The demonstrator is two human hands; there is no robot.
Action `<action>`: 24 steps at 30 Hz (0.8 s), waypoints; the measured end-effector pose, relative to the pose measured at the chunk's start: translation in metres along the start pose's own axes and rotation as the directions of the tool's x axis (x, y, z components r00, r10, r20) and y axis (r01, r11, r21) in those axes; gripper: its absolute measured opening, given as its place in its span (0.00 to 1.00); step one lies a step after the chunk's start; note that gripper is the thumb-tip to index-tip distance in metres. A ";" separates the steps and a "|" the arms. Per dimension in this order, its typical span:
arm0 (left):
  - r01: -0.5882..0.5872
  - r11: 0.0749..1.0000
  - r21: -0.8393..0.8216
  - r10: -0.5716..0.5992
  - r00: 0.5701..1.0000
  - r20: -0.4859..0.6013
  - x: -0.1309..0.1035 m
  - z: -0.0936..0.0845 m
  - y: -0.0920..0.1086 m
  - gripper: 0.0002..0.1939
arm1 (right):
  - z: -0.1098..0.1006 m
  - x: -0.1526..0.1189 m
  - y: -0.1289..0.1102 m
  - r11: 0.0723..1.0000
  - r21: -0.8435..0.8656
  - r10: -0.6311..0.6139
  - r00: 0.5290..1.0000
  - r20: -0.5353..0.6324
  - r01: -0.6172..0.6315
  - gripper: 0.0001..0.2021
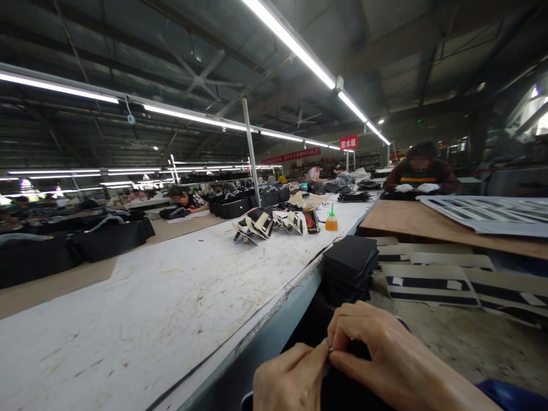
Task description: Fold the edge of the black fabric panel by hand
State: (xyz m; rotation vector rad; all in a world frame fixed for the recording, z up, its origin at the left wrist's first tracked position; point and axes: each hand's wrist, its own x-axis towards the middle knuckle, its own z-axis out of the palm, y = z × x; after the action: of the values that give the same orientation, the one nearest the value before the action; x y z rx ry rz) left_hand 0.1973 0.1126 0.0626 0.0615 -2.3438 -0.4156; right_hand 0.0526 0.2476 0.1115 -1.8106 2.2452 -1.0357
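My left hand (289, 379) and my right hand (377, 357) meet at the bottom of the view, low over the edge of the worktable. Both pinch a black piece of material (342, 388) between thumb and fingers, and a small metal part shows where the fingertips touch. Most of the black piece is hidden under my hands. A stack of black pads (351, 265) stands just beyond my right hand.
A long white conveyor belt (171, 297) runs along the left, carrying black-and-white shoe parts (268, 222), a dark bottle (311, 220) and an orange glue bottle (331, 220). Striped printed sheets (432, 282) lie to the right. A seated worker (422, 171) is farther down the line.
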 end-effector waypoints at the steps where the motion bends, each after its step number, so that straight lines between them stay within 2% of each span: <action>1: 0.014 1.000 0.018 -0.014 1.000 -0.010 0.002 0.004 0.000 0.16 | 0.003 0.000 0.002 0.998 -0.032 -0.060 0.998 -0.022 0.059 0.08; 4: 0.058 0.996 0.065 -0.055 0.998 -0.041 0.005 0.008 -0.007 0.18 | 0.010 0.002 0.012 0.963 -0.194 -0.205 0.977 -0.060 0.190 0.11; 7: 0.081 0.989 0.123 -0.074 0.995 -0.064 0.005 0.010 -0.016 0.18 | 0.014 0.004 0.024 0.927 -0.321 -0.192 0.981 0.042 0.195 0.14; 10: 0.096 0.979 0.178 -0.085 0.994 -0.069 0.004 0.011 -0.022 0.19 | 0.013 0.006 0.032 0.935 -0.272 -0.183 0.966 0.182 0.228 0.21; 13: 0.099 0.971 0.219 -0.089 0.995 -0.055 0.002 0.013 -0.025 0.19 | 0.011 0.007 0.035 0.955 -0.182 -0.189 0.953 0.237 0.235 0.23; 17: 0.109 0.958 0.267 -0.105 0.994 -0.028 -0.001 0.015 -0.029 0.19 | 0.014 0.007 0.037 0.959 -0.156 -0.204 0.960 0.191 0.235 0.18; 24: 0.113 0.930 0.350 -0.131 0.991 0.029 -0.009 0.022 -0.034 0.18 | 0.022 0.009 0.037 0.932 -0.127 -0.330 0.939 0.095 0.340 0.09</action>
State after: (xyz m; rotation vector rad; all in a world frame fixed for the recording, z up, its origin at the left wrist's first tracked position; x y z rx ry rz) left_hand 0.1865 0.0880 0.0313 0.3712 -2.4478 -0.0559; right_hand 0.0286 0.2323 0.0776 -2.3130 2.0604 -0.8513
